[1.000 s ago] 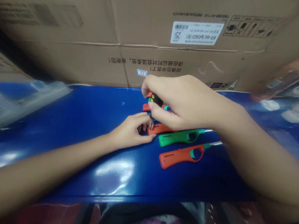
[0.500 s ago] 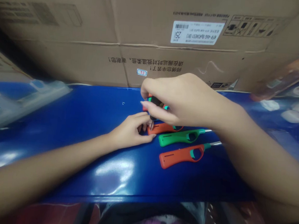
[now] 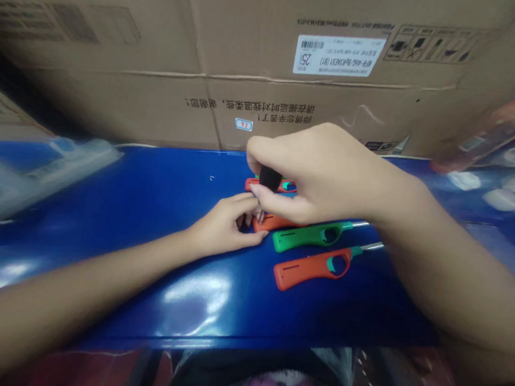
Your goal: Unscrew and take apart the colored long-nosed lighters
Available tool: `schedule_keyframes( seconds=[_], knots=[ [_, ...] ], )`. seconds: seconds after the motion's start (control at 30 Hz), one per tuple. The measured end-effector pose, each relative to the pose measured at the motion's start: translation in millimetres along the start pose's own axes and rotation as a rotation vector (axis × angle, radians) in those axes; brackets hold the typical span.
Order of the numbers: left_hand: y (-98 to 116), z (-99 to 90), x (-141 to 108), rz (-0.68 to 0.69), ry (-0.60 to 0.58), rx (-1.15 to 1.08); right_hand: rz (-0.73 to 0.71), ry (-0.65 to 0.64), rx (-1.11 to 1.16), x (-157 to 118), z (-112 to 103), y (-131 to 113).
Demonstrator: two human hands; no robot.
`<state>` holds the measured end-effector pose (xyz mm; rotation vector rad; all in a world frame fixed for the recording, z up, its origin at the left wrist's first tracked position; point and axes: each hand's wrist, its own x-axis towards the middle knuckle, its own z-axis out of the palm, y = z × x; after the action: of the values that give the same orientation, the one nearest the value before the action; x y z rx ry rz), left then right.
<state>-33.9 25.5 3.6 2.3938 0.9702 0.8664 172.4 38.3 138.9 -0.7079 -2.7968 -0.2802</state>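
My left hand (image 3: pixel 226 225) lies on the blue table, its fingers and thumb closed around the butt end of an orange gas lighter (image 3: pixel 279 222). Above it, my right hand (image 3: pixel 326 171) grips the black handle of a screwdriver (image 3: pixel 270 180). The screwdriver's thin metal shaft points down, its lower end at the lighter's butt, close to my left fingertips. Nearer to me lie a green lighter (image 3: pixel 302 238) and another orange lighter (image 3: pixel 305 270), metal tubes pointing right. A red-orange lighter (image 3: pixel 252 185) lies behind, partly covered by my right hand.
A large cardboard box (image 3: pixel 157 108) stands along the back of the blue table (image 3: pixel 146 190). At the left is a blurred translucent plastic item (image 3: pixel 86 158). White pieces (image 3: pixel 505 200) and an orange, clear-wrapped item (image 3: pixel 489 140) are on the right.
My right hand has turned slightly, and the screwdriver handle now stands more upright, with more of the shaft showing. My left hand holds the orange lighter in the same place.
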Motion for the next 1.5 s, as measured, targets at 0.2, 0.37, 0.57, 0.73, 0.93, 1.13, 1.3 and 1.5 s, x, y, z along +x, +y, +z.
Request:
schedule_keyframes(
  seconds=[0.2, 0.37, 0.57, 0.73, 0.93, 1.13, 1.3, 1.5],
  knots=[
    [-1, 0.7, 0, 0.004, 0.016, 0.011, 0.004, 0.001, 0.064, 0, 1, 0],
    [-2, 1.2, -1, 0.001, 0.007, 0.018, 0.015, -0.029, 0.02, 0, -1, 0],
    [-3, 1.3, -1, 0.012, 0.019, 0.03, 0.002, -0.047, 0.094, 0, -2, -1],
    [-2, 0.8, -1, 0.005, 0.008, 0.024, 0.002, -0.053, 0.099, 0, -3, -1],
    [-3, 1.7, -1, -0.014, 0.008, 0.022, 0.014, -0.058, 0.084, 0, -4, -1],
    [-4, 2.0, -2, 0.0, 0.01, 0.02, 0.036, -0.034, 0.11, 0, 0, 0],
    [-1, 0.7, 0, -0.011, -0.012, -0.012, 0.007, 0.075, 0.248, -1, -1, 3],
    [9, -6.7, 3, -0.107, -0.043, -0.036, 0.093, -0.017, 0.232, -2, -8, 12]
  ],
)
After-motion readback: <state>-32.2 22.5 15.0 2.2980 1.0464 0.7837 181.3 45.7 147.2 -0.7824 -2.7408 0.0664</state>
